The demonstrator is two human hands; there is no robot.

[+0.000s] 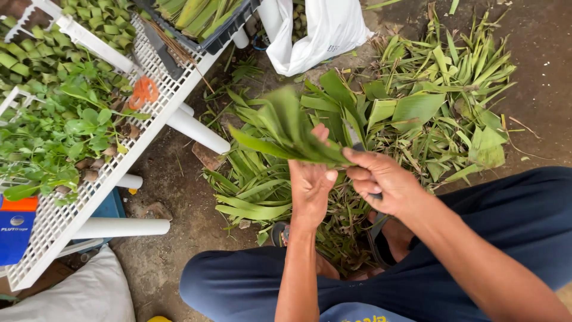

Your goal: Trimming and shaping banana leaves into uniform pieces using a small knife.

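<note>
Green cuttings cover most of the ground before you: the broad heap of long, flat, strap-shaped leaves [417,113] spreads over the bare earth floor [179,197] and serves as your landmark. Left of the heap stands the white perforated plastic rack on round white legs [119,161], loaded with small leafy green seedlings [59,125] and, farther back, tight rows of folded green leaf cups [36,56]. Behind the heap slumps a white plastic sack [325,30].

Above the heap's near edge, your left hand [310,188] is closed around the stems of a fan of long green leaf blades [286,128], which spread up and to the left. Your right hand [384,182] pinches the same fan at its base, and seems to grip a narrow grey blade [356,138] too; its handle is hidden.

Judging by the many filled cups on the rack and the thick heap yet underfoot, a good share looks finished, with plenty of leaf left.
</note>
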